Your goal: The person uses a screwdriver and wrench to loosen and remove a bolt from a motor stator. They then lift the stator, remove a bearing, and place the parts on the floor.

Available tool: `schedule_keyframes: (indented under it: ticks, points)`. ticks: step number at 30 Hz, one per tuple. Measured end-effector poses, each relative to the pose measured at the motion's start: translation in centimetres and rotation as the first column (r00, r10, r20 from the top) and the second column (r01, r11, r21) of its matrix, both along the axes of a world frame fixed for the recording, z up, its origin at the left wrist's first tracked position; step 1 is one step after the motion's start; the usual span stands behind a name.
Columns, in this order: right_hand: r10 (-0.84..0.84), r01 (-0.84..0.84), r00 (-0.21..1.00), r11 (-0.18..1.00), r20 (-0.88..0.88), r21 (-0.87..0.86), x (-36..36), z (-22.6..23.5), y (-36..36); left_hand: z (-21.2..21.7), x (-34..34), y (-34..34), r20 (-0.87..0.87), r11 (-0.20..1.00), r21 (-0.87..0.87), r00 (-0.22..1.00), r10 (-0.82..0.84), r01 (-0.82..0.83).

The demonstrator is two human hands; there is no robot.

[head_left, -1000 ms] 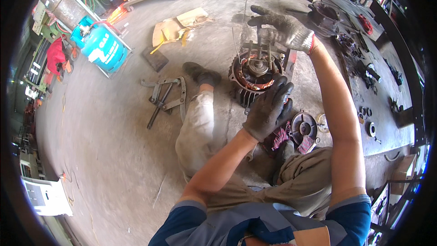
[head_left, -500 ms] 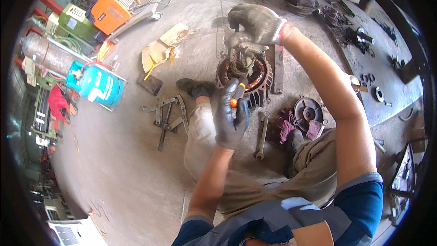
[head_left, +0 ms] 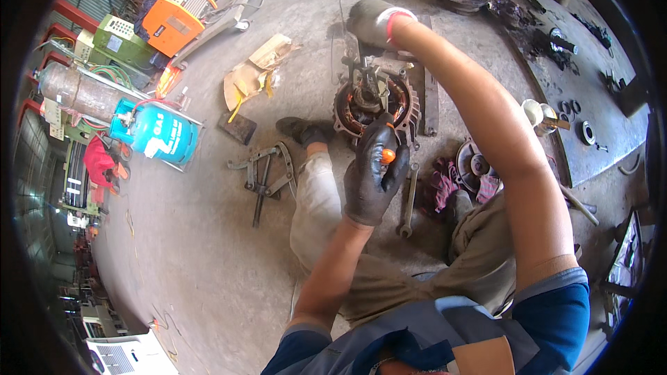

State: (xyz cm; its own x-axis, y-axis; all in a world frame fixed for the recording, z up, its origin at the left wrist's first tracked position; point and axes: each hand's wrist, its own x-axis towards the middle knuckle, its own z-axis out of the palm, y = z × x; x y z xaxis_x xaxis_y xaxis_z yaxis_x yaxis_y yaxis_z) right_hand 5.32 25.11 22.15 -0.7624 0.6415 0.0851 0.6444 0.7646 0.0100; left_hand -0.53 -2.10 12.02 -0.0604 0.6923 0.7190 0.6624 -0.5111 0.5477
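In front of me a finned electric motor housing (head_left: 411, 114) stands on the floor, its copper windings showing inside. A metal puller (head_left: 366, 83) sits over its centre. My left hand (head_left: 375, 184), in a dark glove, is closed around an orange-handled tool (head_left: 388, 156), perhaps a screwdriver, at the housing's near edge; most of the tool is hidden. Just beyond the puller, my right hand (head_left: 372, 22), in a grey knitted glove, looks curled; its fingers and anything in them are hidden. A combination wrench (head_left: 408, 212) lies on the floor beside my left hand.
Another puller (head_left: 264, 173) and torn cardboard (head_left: 253, 73) lie to the left. A motor end cover (head_left: 469, 167) and pink gloves (head_left: 442, 184) are at the right, near a metal sheet (head_left: 590, 97) bearing loose parts. A blue gas cylinder (head_left: 163, 137) and orange machine (head_left: 174, 24) stand far left.
My right hand has swung slightly left and away over the far side of the puller. My left hand, still around the orange-handled tool, sits a little further right in view.
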Motion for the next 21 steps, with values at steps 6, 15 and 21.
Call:
schedule_keyframes:
  ticks: [6, 15, 21]
  points:
    - [-0.018, -0.343, 0.736, 0.852, -0.677, -0.395, 4.1, -1.4, -0.3, -0.4, -1.5, -0.9, 0.217, 0.995, -0.098, 0.976, 0.035, -0.014]
    - [0.183, -0.473, 0.678, 0.851, -0.712, -0.231, 8.1, -1.8, -2.3, -1.5, -2.7, -1.8, 0.476, 0.975, -0.197, 0.88, 0.002, 0.104]
    - [-0.034, 0.016, 0.893, 0.999, -0.45, -0.044, 7.2, -0.4, -5.6, -1.2, -2.3, -0.9, 0.609, 0.984, -0.145, 0.793, 0.006, 0.104]
